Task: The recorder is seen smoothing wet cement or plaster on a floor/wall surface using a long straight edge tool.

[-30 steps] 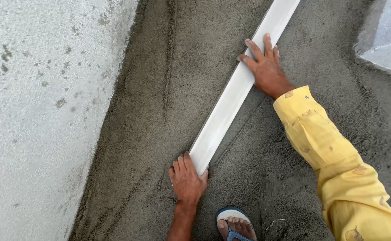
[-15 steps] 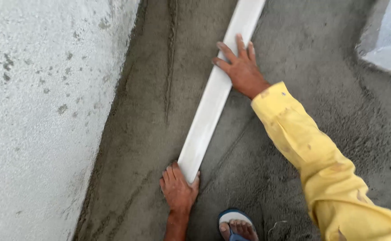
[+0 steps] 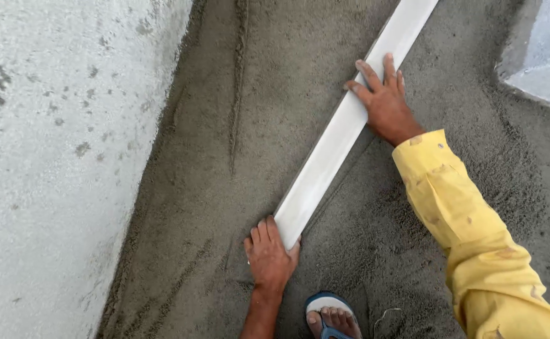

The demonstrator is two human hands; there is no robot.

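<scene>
A long white straightedge bar (image 3: 344, 129) lies diagonally across a bed of wet grey mortar (image 3: 256, 113), running from near my foot up to the top edge. My left hand (image 3: 270, 257) grips its near end, fingers on the mortar beside it. My right hand (image 3: 385, 103), in a yellow sleeve, presses on the bar's right edge farther up, fingers spread over it.
A pale rough concrete wall (image 3: 55, 157) borders the mortar on the left. A light slab corner (image 3: 545, 50) sits at the top right. My foot in a blue and white sandal (image 3: 331, 317) stands on the mortar at the bottom. Drag ridges (image 3: 240, 81) mark the surface.
The bar and both hands shifted left over the mortar half a second ago, then came back toward the right.
</scene>
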